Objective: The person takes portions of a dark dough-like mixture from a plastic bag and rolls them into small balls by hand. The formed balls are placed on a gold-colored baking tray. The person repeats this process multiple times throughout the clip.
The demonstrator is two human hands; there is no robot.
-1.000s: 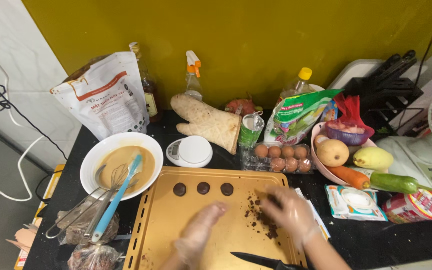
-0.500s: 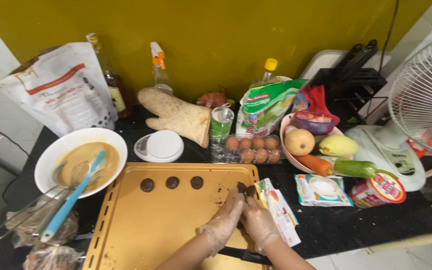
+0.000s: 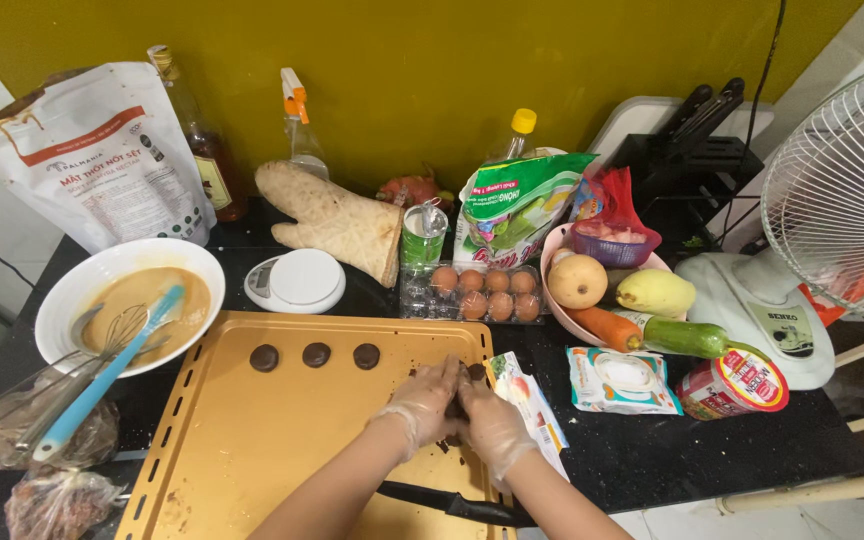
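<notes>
1. A second ago my hands were apart over the tray, the right one over the dark crumbs. Now my left hand (image 3: 424,398) and right hand (image 3: 487,425), both gloved, are pressed together, cupped tight round a dark lump of dough (image 3: 462,400) at the right side of the baking tray (image 3: 242,450). I judge that I have gathered a portion and am shaping it into another piece.
2. A black-handled knife (image 3: 452,503) lies across the tray's near edge, under my forearms.
3. On the tray, three dark rounds (image 3: 316,354) sit in a row near its far edge, apart from each other.
4. To the left on the bench (image 3: 652,455), the white bowl (image 3: 62,295) holds tan batter, with a whisk and a blue spatula (image 3: 102,385) leaning in it.
5. Further back, the clear egg carton (image 3: 482,292) is full of brown eggs; the pink bowl (image 3: 552,295) holds a pear, a carrot, a cucumber and a yellow fruit.
6. Behind the bowl, a small purple basket (image 3: 612,245) holds something pale that I cannot make out.
</notes>
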